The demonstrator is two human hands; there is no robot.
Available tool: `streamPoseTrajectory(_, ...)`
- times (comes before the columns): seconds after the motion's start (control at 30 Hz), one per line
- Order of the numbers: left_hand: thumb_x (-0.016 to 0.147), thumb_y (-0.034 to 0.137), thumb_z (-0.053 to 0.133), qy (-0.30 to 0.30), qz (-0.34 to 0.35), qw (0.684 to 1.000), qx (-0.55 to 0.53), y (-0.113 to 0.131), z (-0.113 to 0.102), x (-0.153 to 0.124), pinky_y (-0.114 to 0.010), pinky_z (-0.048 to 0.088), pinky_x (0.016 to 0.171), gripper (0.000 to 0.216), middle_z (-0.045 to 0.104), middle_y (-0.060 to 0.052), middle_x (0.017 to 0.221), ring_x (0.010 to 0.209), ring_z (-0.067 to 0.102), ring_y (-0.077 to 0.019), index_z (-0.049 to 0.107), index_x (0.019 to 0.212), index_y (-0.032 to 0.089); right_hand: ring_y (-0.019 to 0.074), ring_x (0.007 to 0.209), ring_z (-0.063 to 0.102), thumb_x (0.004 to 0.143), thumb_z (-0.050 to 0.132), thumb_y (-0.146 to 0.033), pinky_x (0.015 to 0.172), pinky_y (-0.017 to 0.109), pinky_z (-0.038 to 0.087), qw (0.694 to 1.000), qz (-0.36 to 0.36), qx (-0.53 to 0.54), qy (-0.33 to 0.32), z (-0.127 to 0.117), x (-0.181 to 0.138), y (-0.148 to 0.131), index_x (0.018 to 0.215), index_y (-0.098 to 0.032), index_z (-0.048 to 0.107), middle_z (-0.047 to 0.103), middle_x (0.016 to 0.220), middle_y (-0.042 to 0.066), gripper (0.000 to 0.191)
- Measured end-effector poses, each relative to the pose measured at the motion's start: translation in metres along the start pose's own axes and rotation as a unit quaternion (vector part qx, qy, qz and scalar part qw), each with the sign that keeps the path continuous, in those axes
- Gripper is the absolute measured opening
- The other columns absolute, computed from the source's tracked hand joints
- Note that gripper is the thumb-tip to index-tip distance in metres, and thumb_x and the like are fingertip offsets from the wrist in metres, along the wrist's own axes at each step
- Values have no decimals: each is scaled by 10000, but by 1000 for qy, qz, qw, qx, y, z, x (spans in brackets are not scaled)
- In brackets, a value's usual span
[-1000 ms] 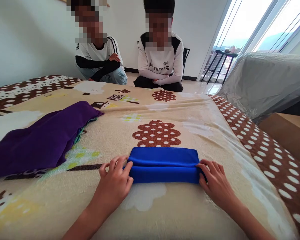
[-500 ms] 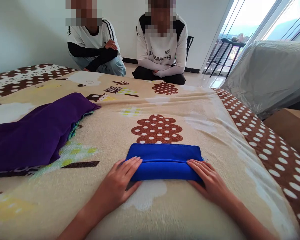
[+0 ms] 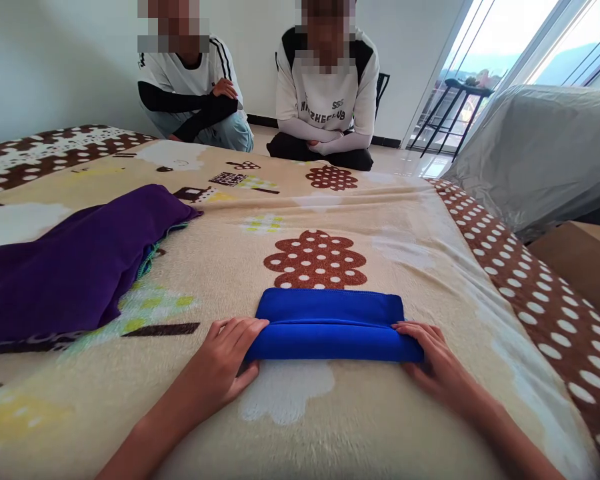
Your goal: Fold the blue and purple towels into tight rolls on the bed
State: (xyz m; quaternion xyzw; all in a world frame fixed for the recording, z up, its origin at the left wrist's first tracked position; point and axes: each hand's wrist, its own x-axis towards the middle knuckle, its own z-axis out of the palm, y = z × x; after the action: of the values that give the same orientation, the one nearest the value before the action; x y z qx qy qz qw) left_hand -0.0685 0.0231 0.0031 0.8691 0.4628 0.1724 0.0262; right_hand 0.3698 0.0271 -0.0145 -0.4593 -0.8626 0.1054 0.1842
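Note:
A folded blue cloth (image 3: 330,341) lies on the patterned blanket (image 3: 300,427) in front of me. Its near part is a rolled or folded-over band, with a flat strip behind it. At the band's left end, my left hand (image 3: 230,353) grips it, fingers on top and thumb at the near edge. My right hand (image 3: 433,353) pinches the right end the same way, its thumb partly hidden under the cloth. Off to the left lies a crumpled purple cloth (image 3: 80,260) with a green-edged fringe, apart from both hands.
Beyond the blanket, one person (image 3: 195,100) crouches and another person (image 3: 330,100) sits with arms folded. On the right are a plastic-covered piece of furniture (image 3: 555,147) and a cardboard box (image 3: 580,260). A black stool (image 3: 453,113) stands by the window.
Both hands have moved outward to the ends of the blue cloth's near band, and their fingers have closed on it. The near band reaches wider. The purple cloth has stayed put.

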Motion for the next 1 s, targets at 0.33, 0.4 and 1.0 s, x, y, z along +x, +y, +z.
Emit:
streamPoseTrajectory(0.33, 949, 266, 407, 2, -199, 978, 58, -8, -7, 77, -587, 431, 927, 306, 697, -188, 1062, 1052, 628, -372, 661, 1043, 123, 343, 1036, 619, 998, 398, -402, 918, 539, 453, 977, 162, -113, 76, 1, 76, 14, 1018, -129, 650, 673, 1085, 191, 373)
streamPoseTrajectory(0.4, 965, 179, 338, 40, -182, 979, 84, 14, 6, 87, -654, 322, 1030, 392, 608, -257, 1299, 1248, 532, -406, 604, 1234, 79, 377, 1235, 535, 1008, 370, -319, 1034, 587, 365, 972, 153, -143, 106, 11, 84, -7, 1147, -112, 644, 588, 1327, 222, 370)
streamPoseTrajectory(1.0, 936, 576, 565, -35, 11, 999, 33, -34, 30, 83, -459, 349, 1061, 569, 583, -115, 1412, 1318, 506, -300, 520, 1402, 252, 254, 1315, 526, 995, 510, -460, 1102, 462, 420, 989, -67, -128, 22, 20, 85, 33, 1505, -201, 382, 547, 1444, 119, 586)
